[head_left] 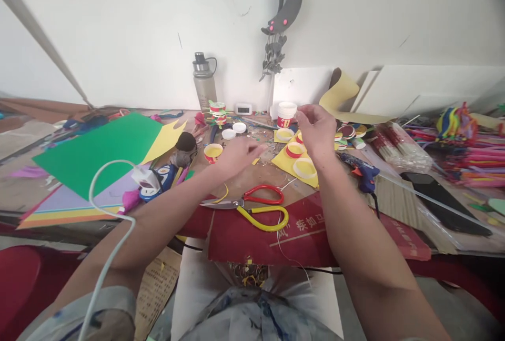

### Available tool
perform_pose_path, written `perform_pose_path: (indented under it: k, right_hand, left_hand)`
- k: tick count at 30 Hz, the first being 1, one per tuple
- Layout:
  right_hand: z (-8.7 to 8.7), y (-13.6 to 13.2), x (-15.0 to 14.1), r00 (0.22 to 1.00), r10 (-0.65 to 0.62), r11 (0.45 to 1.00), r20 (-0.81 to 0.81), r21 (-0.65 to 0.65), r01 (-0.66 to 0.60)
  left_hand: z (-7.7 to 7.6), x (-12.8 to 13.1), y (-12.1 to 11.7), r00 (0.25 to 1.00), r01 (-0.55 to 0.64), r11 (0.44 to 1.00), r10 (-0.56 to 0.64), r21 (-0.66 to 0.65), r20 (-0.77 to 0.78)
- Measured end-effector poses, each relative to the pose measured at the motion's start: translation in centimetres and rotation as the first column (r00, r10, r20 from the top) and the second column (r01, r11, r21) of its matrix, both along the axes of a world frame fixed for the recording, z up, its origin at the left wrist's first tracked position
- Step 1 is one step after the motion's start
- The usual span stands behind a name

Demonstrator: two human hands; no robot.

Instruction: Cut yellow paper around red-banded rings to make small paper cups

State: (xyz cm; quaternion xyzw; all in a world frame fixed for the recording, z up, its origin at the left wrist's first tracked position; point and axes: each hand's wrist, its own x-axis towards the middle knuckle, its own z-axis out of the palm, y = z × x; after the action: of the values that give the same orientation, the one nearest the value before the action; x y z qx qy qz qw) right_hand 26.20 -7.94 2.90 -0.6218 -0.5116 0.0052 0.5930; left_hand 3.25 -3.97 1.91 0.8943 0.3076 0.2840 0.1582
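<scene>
My right hand (319,129) is closed, its thumb and fingertips at the right side of a white paper cup (287,114) with a red-and-yellow band. Just below that hand, several cut cup rings (295,150) lie on a yellow sheet (284,160). Over the middle of the table, my left hand (241,156) points rightward with fingers stretched out and nothing visible in them. Beside it sits a cut cup bottom (213,152) with yellow inside. Scissors (252,205) with one red and one yellow handle lie in front, between my forearms.
Small white lids (234,130), a bottle (205,86) and a small white clock (243,109) stand toward the wall. Green paper (102,151) covers the left side. On the right lie a blue glue gun (363,171), a black phone (442,201) and pipe cleaners (473,162). A white cable (112,257) crosses my left arm.
</scene>
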Motion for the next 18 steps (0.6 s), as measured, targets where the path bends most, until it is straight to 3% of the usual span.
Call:
perform_pose_path:
  k: [3, 8, 12, 14, 16, 18]
  right_hand:
    - [0.9, 0.1, 1.1, 1.000, 0.007, 0.996, 0.010, -0.086, -0.006]
    - [2.1, -1.7, 3.1, 0.967, 0.007, 0.948, 0.255, -0.308, 0.074]
    - [1.2, -4.5, 5.0, 0.903, 0.046, 0.790, 0.427, -0.569, 0.228]
    - [-0.1, -5.9, 5.4, 0.867, 0.144, 0.708, 0.477, -0.662, 0.246]
    - [-1.6, -6.9, 5.1, 0.797, 0.251, 0.650, 0.549, -0.706, 0.282]
    - [-3.0, -7.5, 4.3, 0.751, 0.270, 0.613, 0.603, -0.709, 0.349]
  left_hand:
    - [-0.6, 1.1, -0.7, 0.987, 0.116, 0.993, -0.116, -0.013, -0.113]
    - [-0.9, 1.0, -0.8, 0.975, 0.154, 0.975, -0.177, -0.160, -0.137]
    - [-0.7, -0.2, -0.9, 0.989, 0.131, 0.961, -0.143, -0.243, -0.031]
    - [-0.7, -0.8, -0.7, 0.995, 0.098, 0.959, -0.090, -0.265, 0.040]
    - [-0.9, -1.2, -0.3, 0.996, 0.057, 0.952, -0.032, -0.300, 0.088]
    - [-1.1, -1.5, 0.3, 0.992, 0.031, 0.940, 0.013, -0.340, 0.127]
